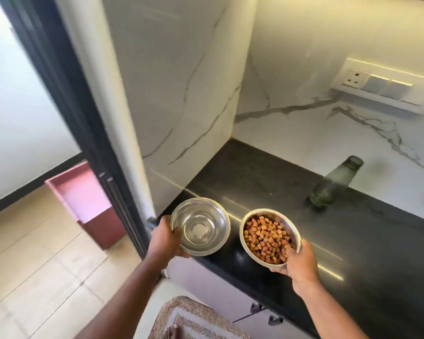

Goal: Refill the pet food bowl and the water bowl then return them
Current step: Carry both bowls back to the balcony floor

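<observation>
Nearest the camera, a speckled brown mat [196,319] lies on the floor below the table's front edge. Above it, the left hand [165,241] grips the water bowl [200,226] at its near-left rim, thumb hooked over the rim and the fingers [181,253] curled beneath; this steel bowl holds clear water and is held over the front-left corner of the dark table [353,241], though whether its base touches the surface cannot be told. Just to its right, and apart from it, the right hand [298,265] holds the food bowl [269,236] at its near-right rim, thumb over the edge touching the brown kibble [267,238] and fingers [277,270] wrapped under the base; the bowl tilts slightly toward the camera over the table's front edge. Farther back on the table, near the marble wall, stands a green glass bottle [333,184]. Beyond the table's left end, a red box [88,204] sits on the wooden floor past a dark door frame [83,118].
</observation>
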### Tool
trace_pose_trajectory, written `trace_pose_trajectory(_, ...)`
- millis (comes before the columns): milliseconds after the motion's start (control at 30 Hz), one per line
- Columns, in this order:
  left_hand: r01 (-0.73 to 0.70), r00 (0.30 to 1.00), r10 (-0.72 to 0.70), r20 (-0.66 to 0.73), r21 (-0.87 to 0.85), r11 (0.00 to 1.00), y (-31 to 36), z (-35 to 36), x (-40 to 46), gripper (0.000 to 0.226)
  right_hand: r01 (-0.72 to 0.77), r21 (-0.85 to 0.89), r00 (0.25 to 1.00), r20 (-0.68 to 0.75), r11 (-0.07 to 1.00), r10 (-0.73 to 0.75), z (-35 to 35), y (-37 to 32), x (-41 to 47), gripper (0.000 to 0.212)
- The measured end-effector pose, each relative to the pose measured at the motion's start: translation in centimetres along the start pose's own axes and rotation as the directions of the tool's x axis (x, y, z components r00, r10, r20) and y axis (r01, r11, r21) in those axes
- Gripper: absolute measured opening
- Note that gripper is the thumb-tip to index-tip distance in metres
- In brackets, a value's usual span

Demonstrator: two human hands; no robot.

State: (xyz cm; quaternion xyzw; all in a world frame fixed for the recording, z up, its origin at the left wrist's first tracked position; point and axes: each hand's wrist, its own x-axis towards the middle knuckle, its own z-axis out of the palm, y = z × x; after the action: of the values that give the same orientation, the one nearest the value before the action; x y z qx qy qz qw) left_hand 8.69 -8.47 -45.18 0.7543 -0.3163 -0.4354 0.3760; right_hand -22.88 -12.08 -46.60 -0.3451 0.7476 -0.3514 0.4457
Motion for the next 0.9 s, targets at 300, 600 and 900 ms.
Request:
trace_pose_trajectory(300,0.035,0.969,-0.071,-0.236,-0.154,0.987,-7.7,-10.2,-6.5,0.025,0.113,-0.125,0.968,0.238,0.986,-0.081,7.6,0.4,-6.8,0.028)
trace_pose_trajectory(600,0.084,0.912,-0.186,-0.365,-0.278,0.957,-16.2,-22.0,-11.8,0.033,0.160,-0.164,0.889,0.452,0.974,-0.070,18.9,2.2,-14.3,0.032)
trace_pose_trajectory(900,0.136,0.813,-0.319,-0.487,-0.373,0.918,-25.1,-31.8,-15.1,0.036,0.205,-0.193,0.785,0.617,0.959,-0.043,31.4,4.7,-23.1,0.034)
